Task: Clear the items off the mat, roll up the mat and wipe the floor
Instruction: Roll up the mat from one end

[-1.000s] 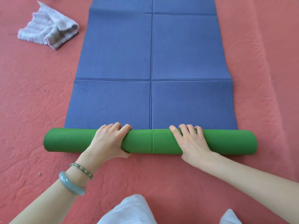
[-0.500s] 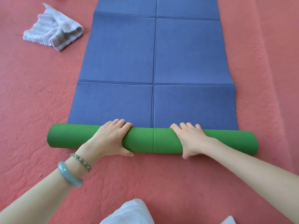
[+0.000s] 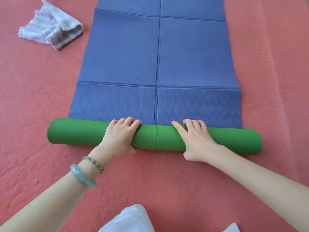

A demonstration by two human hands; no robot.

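Mat (image 3: pixel 158 52), judged soft, light and springy, is laid on the floor (image 3: pixel 33 97) with its near end wound into a green roll (image 3: pixel 75 133), which is gripped either side of its middle by the left hand (image 3: pixel 118 138) and right hand (image 3: pixel 195 141), fingers (image 3: pixel 125 120) curled over the top.

- Rough salmon-red floor (image 3: pixel 33 114) beneath me.
- Blue ribbed foam mat (image 3: pixel 125 56) flat on it, near end rolled, green outside.
- Crumpled pale grey cloth (image 3: pixel 50 30) left of my mat, apart.
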